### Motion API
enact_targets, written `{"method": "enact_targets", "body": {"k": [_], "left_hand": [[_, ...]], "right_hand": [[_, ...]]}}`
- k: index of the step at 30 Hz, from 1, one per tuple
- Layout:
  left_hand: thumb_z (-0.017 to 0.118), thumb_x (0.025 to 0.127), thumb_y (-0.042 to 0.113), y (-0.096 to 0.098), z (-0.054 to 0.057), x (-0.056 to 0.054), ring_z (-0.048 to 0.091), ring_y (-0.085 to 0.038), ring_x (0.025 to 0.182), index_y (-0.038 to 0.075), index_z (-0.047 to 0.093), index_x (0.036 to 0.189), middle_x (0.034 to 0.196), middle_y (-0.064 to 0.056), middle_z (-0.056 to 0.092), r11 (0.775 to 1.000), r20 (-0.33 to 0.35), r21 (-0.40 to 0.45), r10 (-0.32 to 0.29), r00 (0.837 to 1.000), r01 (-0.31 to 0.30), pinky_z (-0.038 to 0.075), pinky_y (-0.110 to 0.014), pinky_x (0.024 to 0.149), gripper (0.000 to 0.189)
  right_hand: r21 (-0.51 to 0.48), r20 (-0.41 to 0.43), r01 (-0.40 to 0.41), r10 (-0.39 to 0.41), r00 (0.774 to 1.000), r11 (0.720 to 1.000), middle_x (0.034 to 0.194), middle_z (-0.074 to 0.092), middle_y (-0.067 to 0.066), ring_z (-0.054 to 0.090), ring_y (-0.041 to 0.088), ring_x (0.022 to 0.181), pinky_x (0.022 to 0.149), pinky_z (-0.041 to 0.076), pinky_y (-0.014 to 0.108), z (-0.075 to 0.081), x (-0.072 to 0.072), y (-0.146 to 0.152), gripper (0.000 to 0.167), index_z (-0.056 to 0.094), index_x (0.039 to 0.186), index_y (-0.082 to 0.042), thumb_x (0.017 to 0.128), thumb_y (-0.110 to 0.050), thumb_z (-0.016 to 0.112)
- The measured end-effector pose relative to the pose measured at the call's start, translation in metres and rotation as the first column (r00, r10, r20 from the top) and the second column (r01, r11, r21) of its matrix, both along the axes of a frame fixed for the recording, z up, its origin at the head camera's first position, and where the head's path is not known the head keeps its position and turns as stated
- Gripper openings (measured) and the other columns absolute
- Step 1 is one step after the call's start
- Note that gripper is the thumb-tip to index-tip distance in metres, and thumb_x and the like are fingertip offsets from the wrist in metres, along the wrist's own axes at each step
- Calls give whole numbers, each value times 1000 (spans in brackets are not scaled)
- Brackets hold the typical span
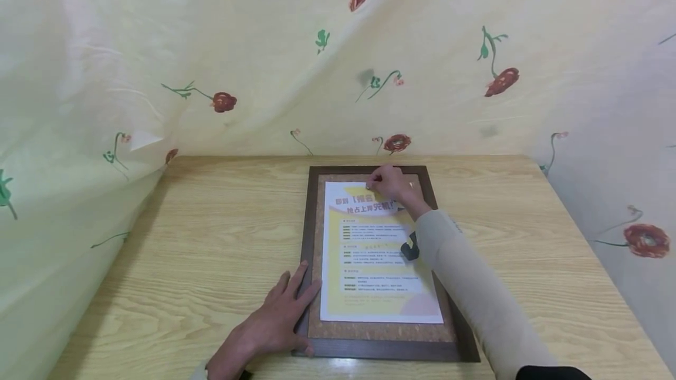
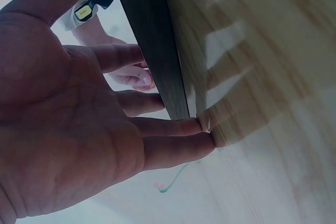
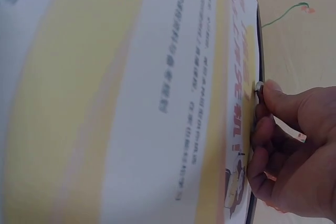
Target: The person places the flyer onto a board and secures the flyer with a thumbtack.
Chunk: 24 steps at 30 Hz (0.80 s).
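Note:
A cork board (image 1: 369, 331) with a dark frame (image 1: 401, 349) lies on the table, and a yellow and white printed poster (image 1: 380, 304) lies over its cork. At the poster's top edge my right hand (image 1: 389, 185) pinches a small thumbtack (image 3: 259, 85) between thumb and forefinger; the other fingers are curled. My left hand (image 1: 280, 315) rests at the frame's lower left side, fingers spread and thumb near the bottom corner. In the left wrist view, its fingers (image 2: 173, 150) reach along the frame's outer side. The right forearm hides part of the poster's right edge.
The board lies on a light wood-grain table (image 1: 222, 227). A pale cloth (image 1: 274, 63) with red flowers hangs behind the table and along both sides. Near the board's top right corner, a small shiny spot (image 1: 412, 184) shows on the cork.

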<state>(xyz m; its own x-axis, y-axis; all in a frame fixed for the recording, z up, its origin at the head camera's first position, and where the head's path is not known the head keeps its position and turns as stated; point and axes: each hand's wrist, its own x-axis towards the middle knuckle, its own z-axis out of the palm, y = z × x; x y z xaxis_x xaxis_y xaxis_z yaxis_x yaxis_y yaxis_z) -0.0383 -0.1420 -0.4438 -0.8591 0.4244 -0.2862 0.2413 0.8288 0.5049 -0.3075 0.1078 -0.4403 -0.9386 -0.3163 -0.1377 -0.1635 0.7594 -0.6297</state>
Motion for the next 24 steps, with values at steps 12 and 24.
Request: {"method": "enact_targets", "body": {"k": [12,24], "left_hand": [[91,59,48,0,-9,1,18,-59,138,10,36,153,162,-23,7,1000,-56,-11,-14,998,14,32,-70,101,115],[91,60,46,0,-8,3,18,-59,138,10,36,153,162,-23,8,1000,-57,-4,-11,998,10,31,-69,103,114]], "right_hand": [[13,-32,35,-35,999,999,99,71,10,60,24,88,84,47,40,-7,0,-2,15,75,102,-5,97,-14,63],[30,-82,63,-61,995,998,96,68,9,59,25,86,81,46,41,-10,-1,-5,13,73,99,-5,96,-15,65]]}}
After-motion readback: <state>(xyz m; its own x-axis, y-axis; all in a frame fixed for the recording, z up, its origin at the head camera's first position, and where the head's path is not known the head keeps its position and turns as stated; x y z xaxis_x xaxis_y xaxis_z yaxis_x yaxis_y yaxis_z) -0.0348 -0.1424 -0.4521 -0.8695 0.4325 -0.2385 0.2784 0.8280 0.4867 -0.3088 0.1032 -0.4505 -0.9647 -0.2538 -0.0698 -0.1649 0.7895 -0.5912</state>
